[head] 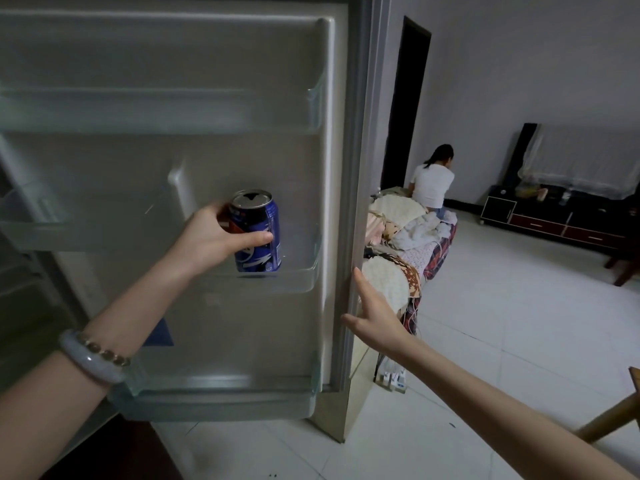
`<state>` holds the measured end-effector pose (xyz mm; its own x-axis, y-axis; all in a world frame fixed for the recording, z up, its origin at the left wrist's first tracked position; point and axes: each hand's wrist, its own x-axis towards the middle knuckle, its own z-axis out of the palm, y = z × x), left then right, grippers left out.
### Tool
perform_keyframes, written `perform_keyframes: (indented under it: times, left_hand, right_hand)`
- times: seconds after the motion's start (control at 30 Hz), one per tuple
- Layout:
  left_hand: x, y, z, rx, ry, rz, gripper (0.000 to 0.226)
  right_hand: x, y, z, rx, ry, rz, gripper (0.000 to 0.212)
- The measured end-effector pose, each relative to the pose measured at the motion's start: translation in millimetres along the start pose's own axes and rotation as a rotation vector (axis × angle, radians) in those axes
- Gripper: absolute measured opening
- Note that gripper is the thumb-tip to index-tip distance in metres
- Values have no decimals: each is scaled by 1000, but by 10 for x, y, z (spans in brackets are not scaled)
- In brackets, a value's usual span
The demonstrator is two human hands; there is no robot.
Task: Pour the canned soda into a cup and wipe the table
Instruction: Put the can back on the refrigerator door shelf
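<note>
A blue soda can (266, 216) stands upright in the middle clear shelf (298, 278) of the open fridge door (242, 161). My left hand (211, 237) grips the can, thumb across its front and fingers behind it. My right hand (372, 313) is open with straight fingers, its fingertips at the door's grey outer edge (356, 202). No cup or cloth is in view.
The door's upper shelf (313, 105) and bottom shelf (225, 393) hold nothing visible. Beyond the door a sofa piled with cloths (408, 237), a seated person (433, 185), a dark TV cabinet (554, 216) and a power strip (391, 379) on white tiled floor. A wooden leg (613, 417) at right.
</note>
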<state>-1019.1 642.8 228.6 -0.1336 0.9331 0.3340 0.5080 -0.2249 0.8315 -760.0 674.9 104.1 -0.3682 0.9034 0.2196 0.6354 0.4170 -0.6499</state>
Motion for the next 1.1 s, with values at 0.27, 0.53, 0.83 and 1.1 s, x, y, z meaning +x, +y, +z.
perform_keyframes:
  times: [0.27,0.53,0.83,1.1]
  left_hand:
    - [-12,-53,64,24,-13,-12,30]
    - [-65,-61,68,78,7,-43,66]
    - [-599,1,0,218,284,112,96]
    - [-1395,102,201,342,268,298,75]
  right_hand:
    - [-34,16,7,14,1,-13,85]
    - [-100,-10,-25,50,-13,-5,84]
    - [-279,-40,-20,88,-5,-9,98]
    - [-590,-9,-77,-30,-97,-140,128]
